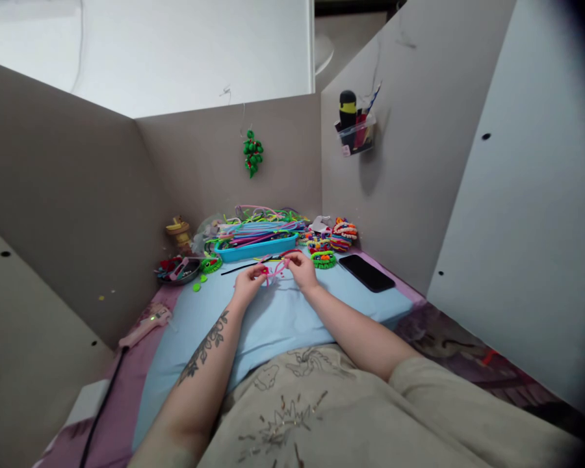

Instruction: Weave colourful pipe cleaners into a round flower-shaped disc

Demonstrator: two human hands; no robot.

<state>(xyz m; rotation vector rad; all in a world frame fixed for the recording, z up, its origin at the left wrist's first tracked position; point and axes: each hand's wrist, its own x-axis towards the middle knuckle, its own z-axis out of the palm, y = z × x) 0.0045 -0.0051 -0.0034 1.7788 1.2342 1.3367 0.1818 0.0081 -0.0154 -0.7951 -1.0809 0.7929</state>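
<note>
Over the light blue cloth, my left hand (249, 283) pinches one side of some pink pipe cleaners (275, 269), bent into loops. My right hand (301, 270) grips the other side of the same pink pieces, fingers closed. The two hands are a short way apart, with the pink loops spanning the gap. A black pipe cleaner (238, 268) lies on the cloth just beyond my left hand. Behind the hands stands a blue tray (258, 249) heaped with pipe cleaners in many colours. Fine detail of the pink pieces is too small to make out.
A phone (366, 272) lies at the right; colourful fuzzy bundles (344, 235) sit behind it. At left are a pink glue gun (146, 325) with a black cord and a dark bowl (178, 272) of small parts. Grey panels (287, 156) enclose the table.
</note>
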